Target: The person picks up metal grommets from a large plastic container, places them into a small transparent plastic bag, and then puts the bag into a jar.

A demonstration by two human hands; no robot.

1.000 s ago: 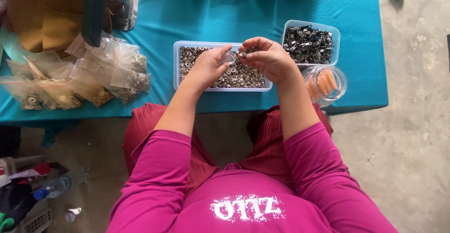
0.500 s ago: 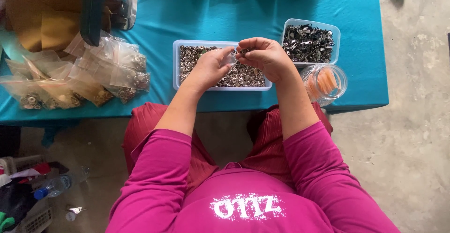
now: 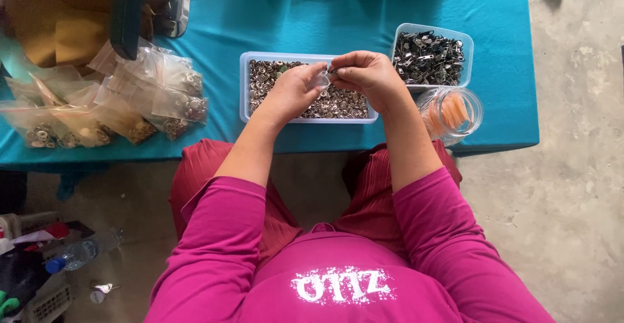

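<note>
Both my hands meet above a clear rectangular tray [image 3: 244,89] filled with several small silver and brass metal rings. My left hand [image 3: 296,89] pinches a small clear plastic bag [image 3: 321,78] at its mouth. My right hand [image 3: 367,73] holds its fingertips against the bag's opening, pinched on something too small to make out. The tray stands on a teal-covered table [image 3: 273,17], close to its near edge.
A second clear tray [image 3: 430,56] of dark metal clips stands to the right. Next to it, a round clear jar [image 3: 452,112] with orange contents. A heap of filled plastic bags [image 3: 110,108] lies at the left, brown cloth [image 3: 58,17] behind. Bottle and clutter lie on the concrete floor.
My hands have stayed over the tray, with only small finger movements at the bag's mouth.
</note>
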